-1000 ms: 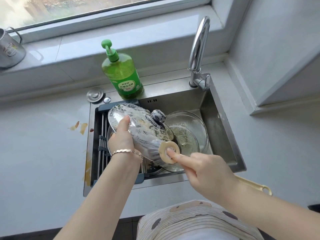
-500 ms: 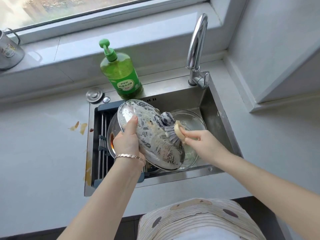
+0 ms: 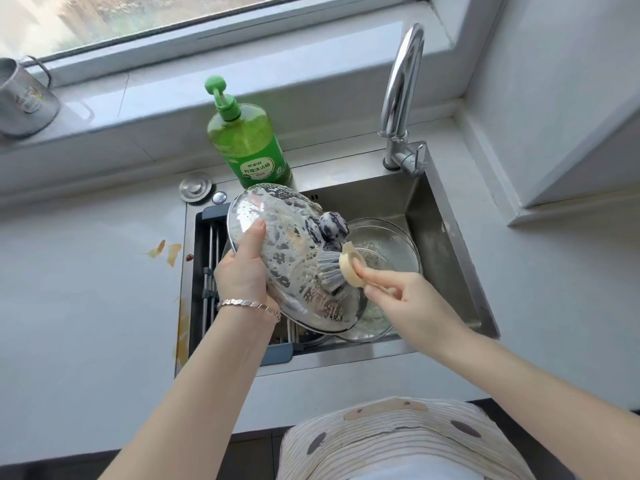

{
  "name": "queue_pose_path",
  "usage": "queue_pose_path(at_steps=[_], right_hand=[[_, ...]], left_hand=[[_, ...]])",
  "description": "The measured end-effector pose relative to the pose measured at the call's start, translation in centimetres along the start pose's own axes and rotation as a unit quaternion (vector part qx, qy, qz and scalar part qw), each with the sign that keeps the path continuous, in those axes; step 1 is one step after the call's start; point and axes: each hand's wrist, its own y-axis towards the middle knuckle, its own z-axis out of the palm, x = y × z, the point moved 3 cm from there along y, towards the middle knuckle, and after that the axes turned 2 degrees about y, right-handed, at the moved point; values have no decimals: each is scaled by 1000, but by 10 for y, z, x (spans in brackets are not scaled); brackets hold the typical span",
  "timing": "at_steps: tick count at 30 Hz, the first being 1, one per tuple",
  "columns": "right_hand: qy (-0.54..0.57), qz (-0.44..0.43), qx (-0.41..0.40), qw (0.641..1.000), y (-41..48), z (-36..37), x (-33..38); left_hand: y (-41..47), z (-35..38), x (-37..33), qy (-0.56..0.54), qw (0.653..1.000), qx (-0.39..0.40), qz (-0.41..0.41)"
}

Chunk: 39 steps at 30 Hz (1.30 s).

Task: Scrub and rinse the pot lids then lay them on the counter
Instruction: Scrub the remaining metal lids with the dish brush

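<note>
While it is held tilted above the sink [image 3: 446, 220], the pot lid [image 3: 294, 258] shows a domed, shiny metal top mottled with patches of white suds, its dark round knob [image 3: 333, 226] also flecked with foam. Its lower rim hangs over the near edge of the basin.

Of the two hands, the left hand [image 3: 244, 271] is closed on the lid's left rim, thumb laid flat over the soapy top and the other fingers hidden behind it; a silver bracelet [image 3: 247, 304] circles the wrist. The right hand [image 3: 407, 303] reaches in from the right, pinching a dish brush [image 3: 341, 270] between thumb and fingertips, the remaining fingers curled. The brush has a pale ring-shaped head and grey bristles, which press against the lid just below the knob.

Behind the lid, two clear glass lids [image 3: 384, 251] rest in the steel basin, one partly over the other. A dark drying rack [image 3: 209, 258] with metal rods spans the sink's left side. A green pump bottle [image 3: 247, 147] of detergent stands on the back ledge, near the curved chrome faucet [image 3: 401, 95]. The pale desk [image 3: 86, 306] to the left carries a few orange-yellow stains [image 3: 166, 252].
</note>
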Motion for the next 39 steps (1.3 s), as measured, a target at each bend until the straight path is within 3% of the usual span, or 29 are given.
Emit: queue_pose_path(at_steps=[4, 8, 12, 17, 21, 23, 26, 31, 35, 39], right_hand=[[-15, 32, -35, 999, 7, -6, -5], [-1, -71, -12, 997, -15, 9, 21], [-40, 42, -52, 997, 10, -8, -10], [-37, -77, -30, 996, -23, 16, 4], [0, -4, -94, 996, -2, 10, -14], [-9, -20, -98, 995, -5, 12, -9], [-25, -88, -88, 992, -20, 14, 7], [-26, 18, -115, 993, 11, -7, -15], [-32, -65, -51, 996, -12, 5, -1], [-18, 38, -93, 995, 17, -17, -20]], left_hand=[[-5, 3, 0, -2, 1000, -3, 14], [3, 5, 2, -39, 999, -13, -14], [7, 3, 2, -75, 997, -27, -18], [13, 1, -9, -106, 992, -66, -2], [15, -1, -14, -126, 988, -87, 7], [13, -1, -15, -115, 989, -93, -7], [9, 1, -15, -124, 988, -71, -60], [9, -1, -11, -135, 989, -26, -56], [15, -11, -17, -93, 995, 34, -19], [18, -19, -22, -66, 991, 115, -13]])
